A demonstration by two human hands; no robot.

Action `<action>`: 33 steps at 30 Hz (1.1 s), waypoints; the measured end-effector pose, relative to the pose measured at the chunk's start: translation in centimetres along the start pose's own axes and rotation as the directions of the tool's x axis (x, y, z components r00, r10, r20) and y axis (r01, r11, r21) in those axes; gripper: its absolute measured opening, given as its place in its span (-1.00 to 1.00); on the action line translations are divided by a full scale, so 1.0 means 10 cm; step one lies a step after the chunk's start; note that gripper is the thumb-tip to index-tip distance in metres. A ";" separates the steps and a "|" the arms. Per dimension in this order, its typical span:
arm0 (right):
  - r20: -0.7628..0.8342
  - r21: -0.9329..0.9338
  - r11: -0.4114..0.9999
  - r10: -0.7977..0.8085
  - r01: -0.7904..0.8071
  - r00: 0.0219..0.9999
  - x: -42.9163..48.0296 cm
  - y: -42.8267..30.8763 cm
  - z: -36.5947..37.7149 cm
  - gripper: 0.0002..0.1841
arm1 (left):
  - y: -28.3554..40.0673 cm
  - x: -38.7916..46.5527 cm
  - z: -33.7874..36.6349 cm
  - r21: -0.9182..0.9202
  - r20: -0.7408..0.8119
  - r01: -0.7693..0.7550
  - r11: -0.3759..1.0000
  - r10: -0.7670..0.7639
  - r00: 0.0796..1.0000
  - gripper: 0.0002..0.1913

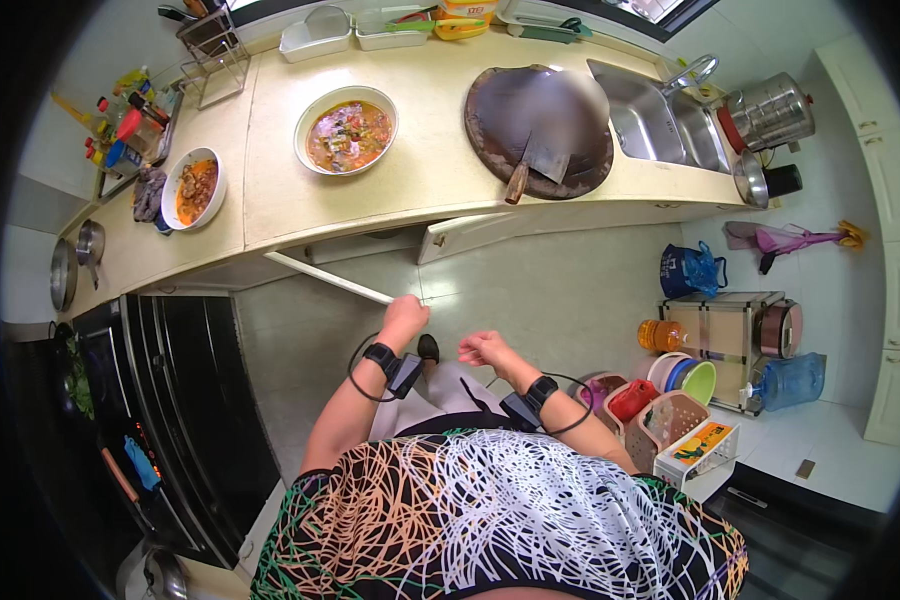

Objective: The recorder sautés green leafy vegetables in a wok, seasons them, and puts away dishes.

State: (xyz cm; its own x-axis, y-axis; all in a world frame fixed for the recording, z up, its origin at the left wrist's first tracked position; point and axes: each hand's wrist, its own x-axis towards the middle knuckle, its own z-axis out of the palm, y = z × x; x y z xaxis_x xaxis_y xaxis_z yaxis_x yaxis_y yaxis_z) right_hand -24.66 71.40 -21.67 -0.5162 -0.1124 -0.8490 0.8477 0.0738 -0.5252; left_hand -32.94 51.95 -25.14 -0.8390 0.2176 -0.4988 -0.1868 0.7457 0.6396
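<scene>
My left hand is closed at the free end of a white cabinet door, which stands swung out from under the counter and shows edge-on. Its fingertips are hidden. To the right, my right hand hangs over the floor in front of my body, fingers loosely bent and holding nothing. A second white cabinet door also stands open, farther right. On the counter above are a large white bowl of soup and a smaller white bowl of food in red-orange sauce.
A cleaver lies on a round wooden chopping board, left of the steel sink. A black stove stands at left. Plastic baskets, a storage rack and a water jug occupy the right side.
</scene>
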 end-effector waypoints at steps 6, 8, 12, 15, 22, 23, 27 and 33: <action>-0.122 0.057 0.998 0.033 -0.026 0.992 -0.17 0.13 -0.48 -0.71 | 0.35 0.01 0.25 0.107 0.374 -0.176 0.978 0.125 0.919 -0.70; -0.145 0.088 0.996 0.023 -0.010 0.989 -0.22 0.07 -0.55 -0.71 | 0.28 0.02 0.19 0.140 0.401 -0.096 0.985 0.032 0.915 -0.71; -0.179 0.105 0.993 0.066 -0.048 0.982 -0.09 0.08 -0.59 -0.70 | -0.31 0.20 -0.02 0.277 -0.179 0.180 0.944 -0.133 0.975 -0.72; -0.147 -0.026 1.000 0.000 -0.003 0.989 0.13 -0.09 -0.53 -0.70 | -0.52 0.38 -0.41 0.210 -0.333 0.043 0.977 0.030 0.942 -0.67; 0.064 -0.194 0.943 -0.262 0.270 0.963 0.59 -0.89 -0.21 -0.69 | -0.48 0.67 -0.29 0.020 0.067 0.177 0.984 -0.178 0.982 -0.18; 0.075 -0.268 0.929 -0.244 0.256 0.967 0.66 -0.93 -0.19 -0.69 | -0.43 0.68 -0.28 0.007 0.049 0.167 0.986 -0.167 0.985 -0.15; 0.144 -0.422 0.869 -0.217 0.258 0.965 0.86 -1.00 0.13 -0.66 | -0.52 0.50 -0.24 0.059 -0.040 0.143 0.988 -0.141 0.989 -0.13; 0.154 -0.371 0.903 -0.171 0.217 0.973 0.99 -0.92 0.32 -0.66 | -0.64 -0.21 -0.52 -0.127 -0.138 0.001 0.992 -0.018 0.990 -0.46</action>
State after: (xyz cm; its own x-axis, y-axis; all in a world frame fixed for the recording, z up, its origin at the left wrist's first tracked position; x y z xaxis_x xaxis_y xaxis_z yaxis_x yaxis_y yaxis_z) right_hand -37.17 66.45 -25.12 -0.6288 -0.2744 -0.7275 0.6077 0.4103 -0.6800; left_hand -32.63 43.47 -25.09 -0.8978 0.1151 -0.4251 -0.2509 0.6595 0.7086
